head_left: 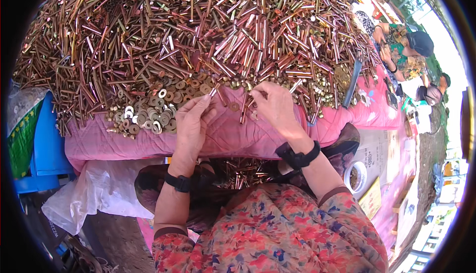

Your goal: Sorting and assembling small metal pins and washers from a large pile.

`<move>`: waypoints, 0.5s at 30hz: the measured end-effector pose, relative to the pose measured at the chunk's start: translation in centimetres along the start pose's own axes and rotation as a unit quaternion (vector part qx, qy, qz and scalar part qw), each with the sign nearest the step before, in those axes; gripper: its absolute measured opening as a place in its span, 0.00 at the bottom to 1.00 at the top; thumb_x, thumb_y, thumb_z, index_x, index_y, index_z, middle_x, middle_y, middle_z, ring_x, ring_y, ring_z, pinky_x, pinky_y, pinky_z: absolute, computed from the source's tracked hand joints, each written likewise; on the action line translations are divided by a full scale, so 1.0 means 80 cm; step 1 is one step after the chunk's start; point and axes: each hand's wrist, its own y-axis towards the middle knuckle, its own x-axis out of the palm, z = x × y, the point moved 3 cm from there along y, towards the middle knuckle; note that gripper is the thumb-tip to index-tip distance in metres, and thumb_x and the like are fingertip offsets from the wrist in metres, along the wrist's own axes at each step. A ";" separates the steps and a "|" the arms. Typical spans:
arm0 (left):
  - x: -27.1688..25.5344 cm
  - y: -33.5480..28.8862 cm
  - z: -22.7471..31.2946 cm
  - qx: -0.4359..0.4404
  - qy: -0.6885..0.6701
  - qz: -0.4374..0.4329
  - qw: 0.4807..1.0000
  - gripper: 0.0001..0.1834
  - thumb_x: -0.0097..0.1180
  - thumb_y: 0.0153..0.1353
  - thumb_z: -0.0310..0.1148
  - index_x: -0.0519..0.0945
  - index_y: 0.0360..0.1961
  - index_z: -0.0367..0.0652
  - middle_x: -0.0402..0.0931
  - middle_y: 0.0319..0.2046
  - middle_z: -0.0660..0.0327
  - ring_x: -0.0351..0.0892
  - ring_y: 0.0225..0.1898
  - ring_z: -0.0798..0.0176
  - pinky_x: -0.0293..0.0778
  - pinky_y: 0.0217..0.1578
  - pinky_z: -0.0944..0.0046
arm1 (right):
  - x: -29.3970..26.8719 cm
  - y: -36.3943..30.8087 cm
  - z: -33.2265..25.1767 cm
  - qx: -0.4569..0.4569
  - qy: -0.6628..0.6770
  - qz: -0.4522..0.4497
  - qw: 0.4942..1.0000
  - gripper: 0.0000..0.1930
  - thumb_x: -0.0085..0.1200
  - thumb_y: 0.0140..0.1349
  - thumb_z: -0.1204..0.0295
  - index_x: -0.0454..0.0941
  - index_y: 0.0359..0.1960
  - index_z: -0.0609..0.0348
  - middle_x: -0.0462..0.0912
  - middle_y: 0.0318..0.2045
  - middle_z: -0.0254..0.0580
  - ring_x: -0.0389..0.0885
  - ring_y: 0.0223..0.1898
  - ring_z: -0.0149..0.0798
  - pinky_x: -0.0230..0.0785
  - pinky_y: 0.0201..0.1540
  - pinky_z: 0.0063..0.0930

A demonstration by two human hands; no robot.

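Observation:
My left hand (192, 124) pinches a short, shiny metal tube (213, 92) between thumb and fingers, its end pointing up and away. To its right, my right hand (277, 108) has its fingers curled together at the edge of a strip of small brassy nuts (237, 83); whatever lies in its fingertips is hidden. Flat round washers (161, 113) are heaped left of my left hand. One loose washer (234, 106) rests on the pink quilted cloth (119, 141) between the hands. Beyond them spreads a large pile of copper-coloured metal tubes (198, 30).
A blue-grey strip (352, 84) stands at the pile's right edge. Blue plastic bin (49, 144) and clear plastic sheet (94, 193) are at left. More tubes (243, 171) lie below the cloth's edge. A white bucket (355, 176) sits at right; another person (404, 50) is farther right.

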 end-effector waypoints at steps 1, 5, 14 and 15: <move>0.000 0.003 0.002 0.018 0.024 -0.005 1.000 0.08 0.56 0.58 0.29 0.79 0.34 0.34 0.80 0.29 0.59 0.79 0.27 0.69 0.77 0.30 0.73 | -0.005 0.009 0.009 -0.048 -0.098 0.043 0.993 0.08 0.56 0.53 0.68 0.79 0.29 0.60 0.80 0.26 0.45 0.80 0.30 0.43 0.71 0.33 0.34; 0.001 0.004 -0.005 0.013 0.048 -0.010 0.999 0.08 0.56 0.58 0.29 0.79 0.35 0.35 0.80 0.29 0.58 0.79 0.27 0.70 0.74 0.27 0.76 | 0.007 0.016 0.007 -0.100 -0.217 0.080 0.968 0.08 0.56 0.51 0.66 0.79 0.26 0.57 0.77 0.29 0.46 0.77 0.33 0.49 0.71 0.36 0.41; 0.000 0.003 -0.007 0.006 0.090 -0.010 0.996 0.06 0.57 0.56 0.27 0.79 0.33 0.35 0.79 0.25 0.60 0.72 0.20 0.74 0.65 0.19 0.78 | 0.011 0.024 -0.007 -0.074 -0.233 0.049 0.969 0.12 0.56 0.53 0.68 0.75 0.34 0.64 0.79 0.28 0.45 0.79 0.30 0.43 0.72 0.33 0.34; 0.001 0.001 -0.005 0.006 0.089 -0.008 0.996 0.06 0.57 0.56 0.27 0.79 0.33 0.35 0.79 0.25 0.60 0.72 0.20 0.74 0.65 0.19 0.78 | 0.010 0.021 -0.005 -0.075 -0.233 0.047 0.968 0.12 0.56 0.53 0.68 0.75 0.34 0.64 0.79 0.28 0.45 0.79 0.30 0.43 0.72 0.33 0.34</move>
